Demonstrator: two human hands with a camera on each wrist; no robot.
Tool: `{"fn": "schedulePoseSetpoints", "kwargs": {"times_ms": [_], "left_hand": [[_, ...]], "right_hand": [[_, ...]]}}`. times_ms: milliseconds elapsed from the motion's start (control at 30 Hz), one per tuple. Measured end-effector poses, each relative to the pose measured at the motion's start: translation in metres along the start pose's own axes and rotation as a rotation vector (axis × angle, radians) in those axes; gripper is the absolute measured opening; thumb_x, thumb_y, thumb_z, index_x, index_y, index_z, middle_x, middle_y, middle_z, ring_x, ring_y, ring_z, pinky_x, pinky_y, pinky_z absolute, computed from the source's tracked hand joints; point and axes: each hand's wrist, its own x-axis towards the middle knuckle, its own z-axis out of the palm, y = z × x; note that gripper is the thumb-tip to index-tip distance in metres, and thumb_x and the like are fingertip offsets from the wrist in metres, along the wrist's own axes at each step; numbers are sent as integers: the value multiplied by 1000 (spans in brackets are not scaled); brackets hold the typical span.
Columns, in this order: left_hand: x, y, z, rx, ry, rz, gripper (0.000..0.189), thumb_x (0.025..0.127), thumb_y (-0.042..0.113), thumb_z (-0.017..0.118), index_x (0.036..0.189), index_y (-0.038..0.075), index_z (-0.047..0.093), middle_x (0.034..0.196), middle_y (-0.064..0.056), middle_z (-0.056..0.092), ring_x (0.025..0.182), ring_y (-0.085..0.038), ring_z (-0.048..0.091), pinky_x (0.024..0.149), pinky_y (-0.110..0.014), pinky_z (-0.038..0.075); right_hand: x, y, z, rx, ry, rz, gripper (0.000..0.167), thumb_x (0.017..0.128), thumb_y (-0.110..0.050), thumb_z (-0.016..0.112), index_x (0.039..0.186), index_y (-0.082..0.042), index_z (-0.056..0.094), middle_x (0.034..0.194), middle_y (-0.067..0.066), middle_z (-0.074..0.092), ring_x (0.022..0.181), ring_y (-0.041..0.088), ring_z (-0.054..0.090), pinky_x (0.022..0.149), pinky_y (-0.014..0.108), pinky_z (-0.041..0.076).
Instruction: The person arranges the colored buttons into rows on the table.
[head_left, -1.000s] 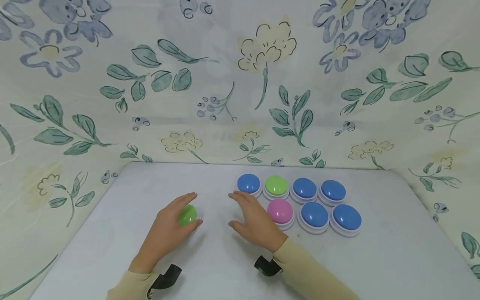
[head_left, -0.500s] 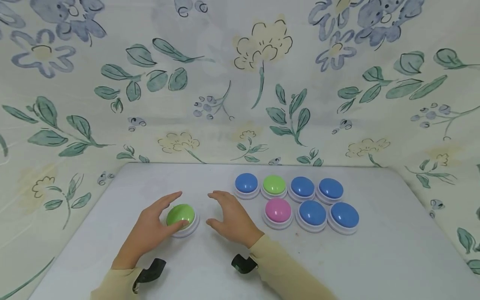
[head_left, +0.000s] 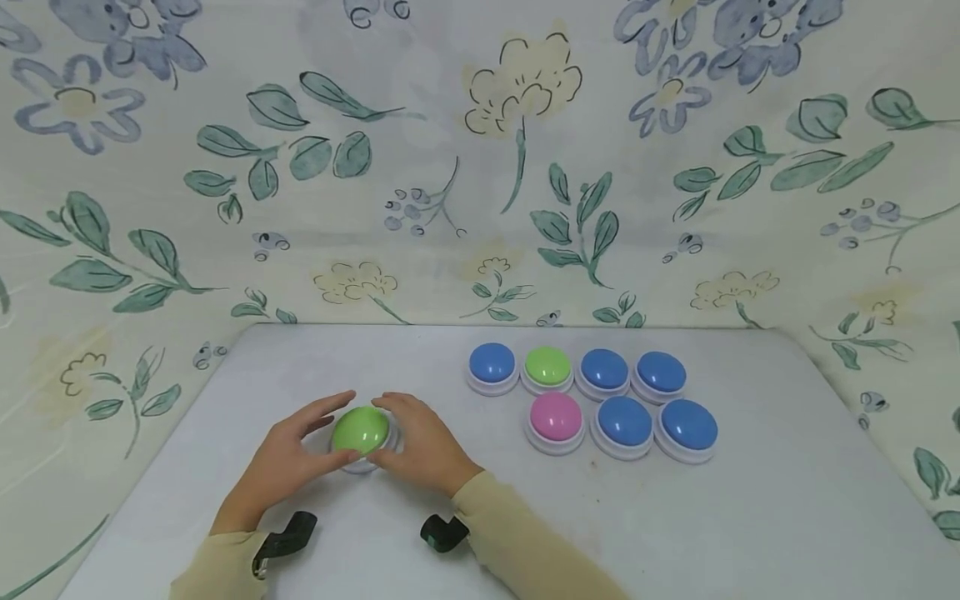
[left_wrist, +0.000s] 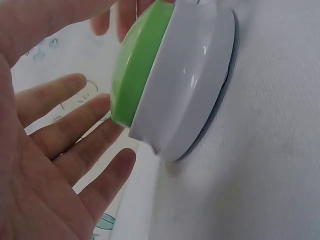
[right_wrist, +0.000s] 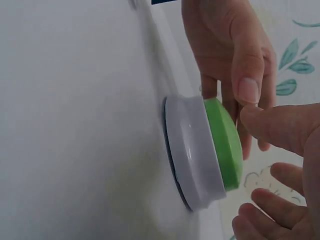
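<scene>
A green-domed push button point(head_left: 362, 430) with a white round base lies on the table at centre left, between both hands. My left hand point(head_left: 281, 462) curves along its left side, the thumb across the near edge. On the right side, my right hand point(head_left: 427, 450) is arched, its fingertips at the far rim. The two thumbs nearly meet in front of the dome. In the left wrist view, the left fingers point(left_wrist: 75, 130) are spread beside the green dome and white base point(left_wrist: 187, 75). In the right wrist view, the right fingers point(right_wrist: 270, 212) stay apart from the dome.
To the right sit several similar buttons in two rows: a pink button point(head_left: 556, 417), another green button point(head_left: 548, 366) and several blue buttons point(head_left: 625, 421). They stand on the white table point(head_left: 750, 517). A flower-patterned cloth point(head_left: 450, 100) rises behind it.
Both hands have shifted left; the right has come from near the pink button to the green one's right side. More of the green button now shows, and the gap between the hands has narrowed.
</scene>
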Motion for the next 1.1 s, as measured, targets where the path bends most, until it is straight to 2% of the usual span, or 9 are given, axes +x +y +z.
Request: {"fn": "schedulePoseSetpoints", "kwargs": {"times_ms": [200, 433, 533, 700, 967, 1033, 1100], "left_hand": [[-4, -4, -1, -36, -22, 5, 75, 79, 17, 87, 144, 4, 52, 145, -11, 55, 128, 14, 40, 101, -7, 39], [-8, -8, -2, -44, -50, -27, 74, 80, 16, 86, 145, 7, 53, 145, -14, 54, 125, 14, 42, 99, -7, 40], [-9, -9, -2, -25, -59, -37, 73, 80, 18, 86, 145, 8, 53, 144, -14, 55, 126, 6, 47, 99, -7, 40], [-8, -10, 1, -2, -58, -46, 73, 81, 20, 86, 145, 8, 53, 143, -14, 56, 124, -18, 57, 98, -9, 42], [-7, -9, 5, 9, -61, -64, 72, 81, 19, 86, 145, 11, 54, 142, -12, 58, 120, -29, 60, 97, -12, 43], [-6, -10, 5, 2, -64, -59, 72, 81, 20, 86, 145, 13, 54, 142, -12, 58, 120, -24, 59, 98, -10, 41], [-6, -11, 5, -14, -63, -54, 71, 81, 20, 86, 145, 14, 54, 142, -11, 58, 123, -12, 56, 99, -7, 37]], "right_hand": [[4, -1, 13, 25, -7, -10, 64, 90, -27, 76, 146, -10, 50, 151, 7, 48, 139, 18, 45, 113, 28, 37], [2, 3, 19, -5, 11, -34, 64, 89, -23, 77, 145, -7, 50, 150, 10, 50, 138, 20, 47, 114, 28, 37], [2, 5, 21, 2, 15, -38, 64, 89, -22, 77, 145, -5, 50, 149, 11, 50, 139, 20, 46, 115, 28, 36], [2, 10, 25, 18, 32, -35, 61, 90, -19, 75, 144, -7, 51, 150, 10, 49, 140, 20, 45, 116, 28, 34], [1, 13, 27, 85, 48, -15, 61, 90, -18, 76, 145, -9, 52, 152, 6, 48, 140, 19, 44, 116, 30, 34], [0, 12, 27, 91, 51, -6, 61, 90, -18, 76, 145, -9, 52, 152, 5, 48, 140, 19, 44, 116, 31, 34], [0, 12, 28, 99, 51, 0, 61, 90, -19, 76, 145, -10, 52, 152, 4, 48, 140, 18, 44, 116, 30, 34]]}}
